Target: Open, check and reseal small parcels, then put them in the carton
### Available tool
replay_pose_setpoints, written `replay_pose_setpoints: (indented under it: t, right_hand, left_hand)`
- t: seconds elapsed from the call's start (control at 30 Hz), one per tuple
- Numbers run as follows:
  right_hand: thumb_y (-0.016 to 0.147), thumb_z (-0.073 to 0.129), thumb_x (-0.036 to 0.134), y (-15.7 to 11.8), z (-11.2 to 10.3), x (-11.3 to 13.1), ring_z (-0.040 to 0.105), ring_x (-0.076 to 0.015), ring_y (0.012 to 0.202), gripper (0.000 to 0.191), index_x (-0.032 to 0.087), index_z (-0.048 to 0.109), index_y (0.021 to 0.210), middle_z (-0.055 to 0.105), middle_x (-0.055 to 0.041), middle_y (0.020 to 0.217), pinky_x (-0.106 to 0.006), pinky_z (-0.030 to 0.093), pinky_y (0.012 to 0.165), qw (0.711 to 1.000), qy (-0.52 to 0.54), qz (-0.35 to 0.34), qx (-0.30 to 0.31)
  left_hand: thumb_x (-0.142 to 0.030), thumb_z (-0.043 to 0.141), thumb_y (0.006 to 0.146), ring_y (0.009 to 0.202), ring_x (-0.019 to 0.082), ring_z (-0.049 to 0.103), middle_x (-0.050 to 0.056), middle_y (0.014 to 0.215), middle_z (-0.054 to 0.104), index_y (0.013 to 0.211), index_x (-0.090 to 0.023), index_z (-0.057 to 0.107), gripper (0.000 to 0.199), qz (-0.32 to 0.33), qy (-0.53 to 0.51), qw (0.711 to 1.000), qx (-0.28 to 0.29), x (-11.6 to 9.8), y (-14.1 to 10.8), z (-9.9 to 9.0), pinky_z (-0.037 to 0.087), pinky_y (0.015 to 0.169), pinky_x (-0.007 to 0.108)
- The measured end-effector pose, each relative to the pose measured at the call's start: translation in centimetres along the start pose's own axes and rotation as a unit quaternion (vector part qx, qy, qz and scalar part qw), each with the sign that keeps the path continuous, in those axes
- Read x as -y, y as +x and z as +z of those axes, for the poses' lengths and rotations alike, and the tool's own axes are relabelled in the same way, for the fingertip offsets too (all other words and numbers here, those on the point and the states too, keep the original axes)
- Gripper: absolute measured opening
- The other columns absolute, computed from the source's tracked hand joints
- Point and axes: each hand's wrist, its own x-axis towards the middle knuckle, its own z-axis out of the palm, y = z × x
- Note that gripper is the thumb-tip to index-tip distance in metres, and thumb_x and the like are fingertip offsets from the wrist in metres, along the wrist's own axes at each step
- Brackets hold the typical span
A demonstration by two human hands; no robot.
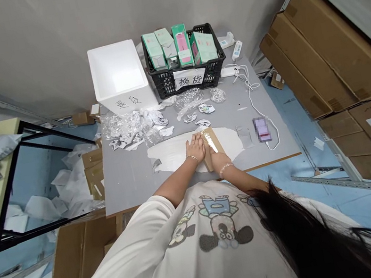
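A narrow brown cardboard box (pixel 220 138) lies on a spread white wrapping sheet (pixel 168 150) near the table's front edge. My left hand (pixel 196 148) rests at the left side of the box, its fingers stretched out and slightly apart. Over the near part of the box, my right hand (pixel 218 159) is closed, with its fingers curled against the cardboard. A pale strip, perhaps tape or a label, shows on the box just beyond both hands. What lies under the right palm is hidden.
Crumpled paper and plastic wrap (pixel 133 128) lie behind the sheet. Beyond stand a white foam box (pixel 125 94) and a black crate (pixel 165 85) holding several green cartons. At right, a phone (pixel 262 129) is plugged into a white cable. Cardboard boxes (pixel 344 44) fill the right-hand shelving.
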Motion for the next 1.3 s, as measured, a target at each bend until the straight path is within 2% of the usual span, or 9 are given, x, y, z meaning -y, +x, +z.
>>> replay_pose_setpoints:
  t: [0.23, 0.43, 0.57, 0.67, 0.77, 0.87, 1.0, 1.1, 1.3]
  right_hand:
    - [0.091, 0.049, 0.019, -6.6, 1.7, -5.1, 0.068, -0.0288, 0.096, 0.068, 0.014, 0.023, 0.153, 0.071, -0.0178, 0.102, -0.032, 0.047, 0.078, 0.997, -0.021, -0.066, 0.032]
    - [0.098, 0.041, 0.03, -6.2, 1.0, -9.4, 0.069, -0.0234, 0.083, 0.055, 0.011, 0.03, 0.148, 0.072, -0.0145, 0.096, -0.029, 0.047, 0.072, 0.978, 0.111, 0.004, -0.175]
    - [0.095, 0.048, 0.029, -3.6, 2.7, -13.1, 0.068, -0.015, 0.066, 0.027, 0.013, 0.059, 0.114, 0.073, -0.0096, 0.09, -0.022, 0.048, 0.058, 0.925, 0.338, 0.066, -0.162]
    - [0.093, 0.051, 0.028, -1.9, 4.8, -15.1, 0.067, -0.0126, 0.057, 0.018, 0.014, 0.061, 0.098, 0.072, -0.0071, 0.086, -0.02, 0.046, 0.048, 0.853, 0.495, 0.108, -0.128]
    - [0.09, 0.055, 0.026, -0.9, 6.5, -16.4, 0.068, -0.0137, 0.057, 0.014, 0.014, 0.062, 0.089, 0.069, -0.0047, 0.078, -0.02, 0.047, 0.046, 0.789, 0.59, 0.119, -0.12]
    - [0.086, 0.06, 0.025, -0.3, 7.1, -17.8, 0.068, -0.0145, 0.057, 0.012, 0.013, 0.063, 0.087, 0.066, -0.002, 0.07, -0.02, 0.047, 0.046, 0.75, 0.638, 0.122, -0.127]
    - [0.081, 0.068, 0.029, 1.3, 6.1, -19.6, 0.066, -0.0146, 0.053, 0.025, 0.014, 0.063, 0.101, 0.066, -0.0003, 0.068, -0.019, 0.045, 0.041, 0.719, 0.67, 0.118, -0.143]
    - [0.079, 0.07, 0.037, 3.4, 4.4, -20.2, 0.062, -0.0129, 0.048, 0.033, 0.014, 0.065, 0.103, 0.065, 0.0001, 0.066, -0.019, 0.044, 0.038, 0.729, 0.662, 0.096, -0.142]
    - [0.073, 0.076, 0.036, 7.7, 1.7, -20.6, 0.053, -0.0081, 0.047, 0.035, 0.012, 0.073, 0.098, 0.061, 0.0019, 0.062, -0.021, 0.052, 0.047, 0.755, 0.638, 0.06, -0.138]
  left_hand:
    - [-0.03, 0.027, 0.095, 0.146, 0.026, 0.018, 0.009, 0.159, 0.026, 0.145, -0.018, 0.038, 0.053, 0.006, 0.031, 0.999, -0.014, -0.3, -0.1, -0.4, 0.025, 0.112, 0.055]
    - [-0.017, 0.034, 0.09, 0.141, 0.032, 0.028, 0.013, 0.157, 0.028, 0.144, -0.018, 0.039, 0.054, 0.064, 0.089, 0.994, 0.02, -0.1, 1.6, -2.6, 0.017, 0.113, 0.06]
    - [-0.015, 0.05, 0.079, 0.148, 0.032, 0.012, 0.007, 0.16, 0.024, 0.147, -0.028, 0.036, 0.072, 0.254, 0.125, 0.951, 0.126, -1.6, 3.5, -3.1, 0.0, 0.115, 0.062]
    - [-0.017, 0.063, 0.062, 0.147, 0.033, 0.017, 0.005, 0.156, 0.033, 0.146, -0.032, 0.036, 0.09, 0.387, 0.128, 0.88, 0.243, -3.2, 4.6, -2.8, -0.002, 0.116, 0.059]
    - [-0.022, 0.07, 0.05, 0.14, 0.036, 0.028, 0.013, 0.149, 0.04, 0.147, -0.024, 0.035, 0.103, 0.447, 0.123, 0.842, 0.275, -4.3, 5.1, -2.7, -0.002, 0.117, 0.055]
    - [-0.036, 0.075, 0.048, 0.13, 0.04, 0.037, 0.021, 0.138, 0.045, 0.146, -0.015, 0.034, 0.108, 0.365, 0.112, 0.901, 0.208, -5.2, 4.9, -2.6, 0.002, 0.116, 0.055]
    - [-0.055, 0.074, 0.051, 0.124, 0.039, 0.04, 0.02, 0.131, 0.044, 0.146, -0.012, 0.025, 0.115, 0.133, 0.084, 0.983, 0.097, -7.7, 4.5, -1.5, 0.02, 0.111, 0.052]
    - [-0.056, 0.075, 0.05, 0.121, 0.038, 0.04, 0.019, 0.13, 0.043, 0.145, -0.013, 0.025, 0.116, 0.057, 0.078, 0.993, 0.072, -9.7, 4.6, -0.4, 0.025, 0.107, 0.049]
    - [-0.056, 0.075, 0.051, 0.124, 0.037, 0.039, 0.018, 0.133, 0.043, 0.145, -0.015, 0.025, 0.114, 0.046, 0.074, 0.992, 0.087, -10.4, 5.6, 0.5, 0.022, 0.11, 0.048]
